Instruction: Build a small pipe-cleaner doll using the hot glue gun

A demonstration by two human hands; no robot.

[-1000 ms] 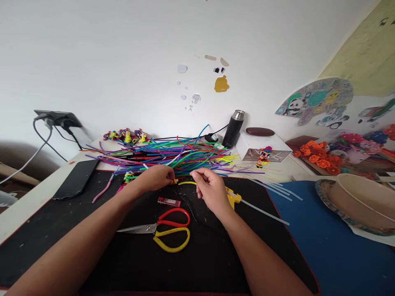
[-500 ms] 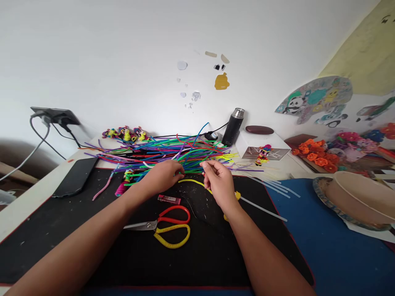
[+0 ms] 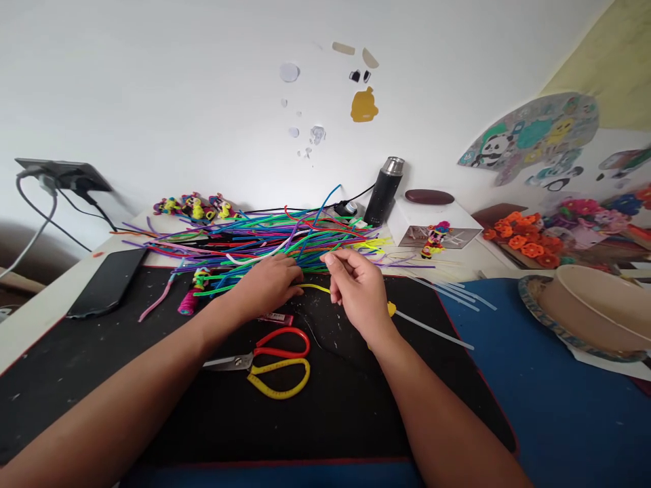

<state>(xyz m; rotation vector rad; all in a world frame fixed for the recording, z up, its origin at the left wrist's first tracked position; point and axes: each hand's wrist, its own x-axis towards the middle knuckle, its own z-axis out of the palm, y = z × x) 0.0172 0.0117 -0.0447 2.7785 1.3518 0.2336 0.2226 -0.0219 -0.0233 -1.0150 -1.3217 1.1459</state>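
right hand (image 3: 357, 288) pinched closed, left hand (image 3: 269, 281) curled, its grip hidden from me.
yellow wire (image 3: 316, 287) shows between them, probably light and bendy; i'd hold it near one end.

No lettering was legible: the pale label (image 3: 275, 316) on the red lighter (image 3: 288, 320) just below the left hand (image 3: 270, 282) bore marks too small to read.
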